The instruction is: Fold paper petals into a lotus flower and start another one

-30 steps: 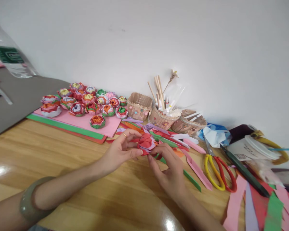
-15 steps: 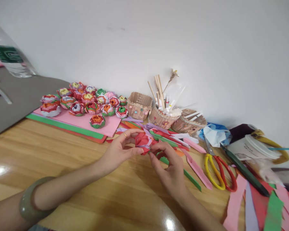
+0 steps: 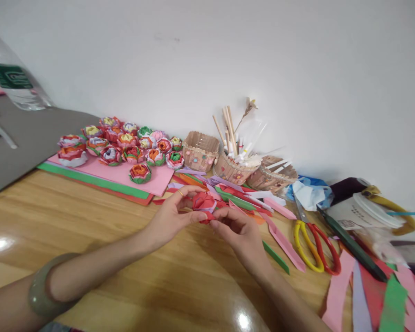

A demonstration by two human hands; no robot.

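Note:
A small red and lilac paper flower (image 3: 204, 203) is held above the wooden table, near the middle of the view. My left hand (image 3: 174, 214) grips it from the left, thumb at its lower edge and fingers behind it. On the right, my right hand (image 3: 237, 230) pinches the flower's lower right edge between thumb and fingertips. Beyond the hands lie folded paper strips (image 3: 240, 198) in several colours. Finished paper flowers (image 3: 140, 173) stand on a stack of coloured paper (image 3: 159, 184) at the left.
Three decorated baskets (image 3: 200, 152) stand along the wall, one holding sticks and pens. Scissors (image 3: 307, 244), a dark green cutter-like tool (image 3: 354, 244), a white-lidded tub (image 3: 361, 214) and paper pieces (image 3: 339, 290) lie at the right. A plastic bottle (image 3: 19, 85) is at the far left.
My right hand has turned slightly, its fingers now more curled and its fingertips a little further left along the flower's lower edge. My left hand has barely moved.

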